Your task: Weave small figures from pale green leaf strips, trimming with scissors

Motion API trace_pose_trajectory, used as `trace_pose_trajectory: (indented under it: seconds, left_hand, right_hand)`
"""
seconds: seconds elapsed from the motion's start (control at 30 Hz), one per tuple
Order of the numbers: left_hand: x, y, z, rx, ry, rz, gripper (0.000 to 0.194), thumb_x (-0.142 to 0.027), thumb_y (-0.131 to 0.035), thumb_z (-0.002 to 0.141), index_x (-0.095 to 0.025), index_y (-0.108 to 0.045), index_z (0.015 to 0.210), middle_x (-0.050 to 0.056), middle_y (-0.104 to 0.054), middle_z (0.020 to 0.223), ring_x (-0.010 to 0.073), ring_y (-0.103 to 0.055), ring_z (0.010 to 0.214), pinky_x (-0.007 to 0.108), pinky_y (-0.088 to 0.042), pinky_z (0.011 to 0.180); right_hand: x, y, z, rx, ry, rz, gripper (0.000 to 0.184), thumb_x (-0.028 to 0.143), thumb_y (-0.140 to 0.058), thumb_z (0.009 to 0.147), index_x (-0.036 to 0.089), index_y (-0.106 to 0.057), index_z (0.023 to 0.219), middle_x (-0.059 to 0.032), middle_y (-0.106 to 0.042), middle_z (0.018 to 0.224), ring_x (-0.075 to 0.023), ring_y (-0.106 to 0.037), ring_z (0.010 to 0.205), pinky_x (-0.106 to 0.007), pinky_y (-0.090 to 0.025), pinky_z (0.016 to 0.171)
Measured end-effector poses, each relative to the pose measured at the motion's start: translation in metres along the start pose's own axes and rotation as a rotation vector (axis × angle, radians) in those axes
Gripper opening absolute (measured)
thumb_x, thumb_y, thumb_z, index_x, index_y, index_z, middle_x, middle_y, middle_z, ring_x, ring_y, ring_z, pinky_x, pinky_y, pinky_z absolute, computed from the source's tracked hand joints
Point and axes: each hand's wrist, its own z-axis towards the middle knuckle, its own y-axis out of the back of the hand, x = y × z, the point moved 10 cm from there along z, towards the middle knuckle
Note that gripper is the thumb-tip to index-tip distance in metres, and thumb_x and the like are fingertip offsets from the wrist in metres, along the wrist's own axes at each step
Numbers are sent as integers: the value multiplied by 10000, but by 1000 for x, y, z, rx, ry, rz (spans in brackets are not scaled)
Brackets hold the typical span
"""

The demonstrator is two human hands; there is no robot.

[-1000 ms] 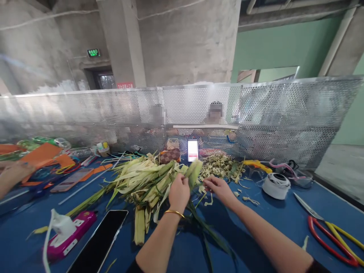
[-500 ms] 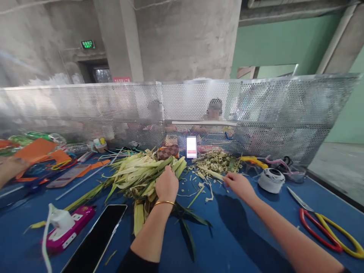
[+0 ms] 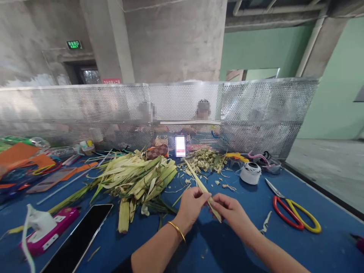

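My left hand point(image 3: 191, 206) and my right hand point(image 3: 231, 211) both pinch one long pale leaf strip point(image 3: 200, 184) above the blue table point(image 3: 256, 242). The strip slants from between my fingers up and to the left, toward the far side. A gold bangle sits on my left wrist. Just left of my hands lies a big heap of green and pale leaf strips point(image 3: 136, 175). A smaller pile of leaf trimmings point(image 3: 204, 162) lies beyond my hands.
Red and yellow scissors point(image 3: 290, 210) lie at the right, a white round device point(image 3: 250, 173) behind them. A dark phone point(image 3: 78, 237) and a pink device point(image 3: 48, 231) lie at the front left. A perforated metal screen point(image 3: 256, 113) walls off the far side, people behind it.
My left hand left the leaf heap and my right hand drew a strip from the trimmings. Both hands came together nearer to me, now holding that strip.
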Motion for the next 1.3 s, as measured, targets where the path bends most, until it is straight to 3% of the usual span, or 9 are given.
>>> trace_pose_trajectory:
  seconds: [0.23, 0.4, 0.5, 0.63, 0.8, 1.0, 1.07, 1.2, 1.3]
  left_hand:
    - [7, 2, 5, 53, 94, -49, 232, -373, -688, 614, -151, -621, 607, -36, -531, 514, 79, -452, 488, 217, -374, 522]
    - [14, 15, 5, -82, 144, -100, 219, -332, -711, 620, -160, -591, 684, -21, -594, 573, 98, -550, 538, 206, -417, 529]
    - [15, 8, 2, -39, 161, -77, 222, -336, -702, 648, -161, -581, 713, -14, -604, 611, 114, -584, 595, 194, -404, 506]
    - [13, 2, 1, -4, 152, -66, 163, -295, -674, 678, -151, -597, 682, -24, -587, 585, 98, -551, 561, 192, -385, 500]
    - [9, 24, 3, -202, 95, -83, 133, -282, -677, 675, -161, -621, 669, -26, -609, 583, 111, -564, 569, 211, -406, 540]
    - [16, 14, -1, -114, 213, 24, 372, -452, -517, 818, -147, -642, 646, 36, -653, 609, 123, -574, 509, 227, -401, 493]
    - [1, 10, -5, -61, 123, 207, 472, -499, -437, 852, -157, -626, 588, 41, -622, 548, 135, -553, 479, 247, -402, 489]
    - [-78, 16, -31, -291, -553, 637, 157, -338, -623, 767, -206, -696, 810, 53, -693, 841, 210, -589, 860, 328, -433, 799]
    - [-68, 6, -23, -124, -481, 671, 106, -271, -622, 759, -212, -701, 797, 39, -684, 817, 205, -570, 824, 317, -420, 756]
  right_hand:
    - [1, 9, 1, 8, -10, 5, 399, 565, -599, 714, 186, -550, 598, 49, -430, 510, -106, -388, 495, -235, -338, 504]
    - [18, 23, -4, -181, 193, -420, 341, 474, -486, 829, 201, -556, 636, 20, -506, 582, -138, -441, 578, -243, -344, 546]
    - [22, 19, -7, -175, 241, -508, 342, 449, -428, 871, 204, -564, 675, 15, -529, 619, -144, -466, 605, -242, -354, 565]
    - [20, 14, -5, -113, 200, -427, 364, 492, -419, 868, 207, -547, 680, 23, -507, 605, -140, -464, 602, -246, -363, 567]
    - [-5, 2, -1, 15, -75, -7, 410, 610, -552, 730, 201, -555, 742, 14, -581, 643, -147, -560, 580, -254, -423, 530]
    - [-2, 52, -3, -405, 31, 79, 371, 543, -675, 659, 188, -597, 730, 7, -566, 617, -150, -540, 595, -253, -426, 527]
    - [0, 67, -5, -498, 61, 95, 378, 546, -688, 646, 188, -607, 733, -2, -580, 618, -163, -546, 612, -263, -429, 538]
    - [11, 62, -1, -374, 83, 95, 376, 541, -708, 643, 182, -622, 710, 21, -547, 523, -132, -475, 515, -263, -381, 518]
    - [20, 50, -1, -273, 105, 59, 374, 541, -719, 641, 179, -638, 690, 29, -523, 502, -126, -455, 503, -266, -362, 523]
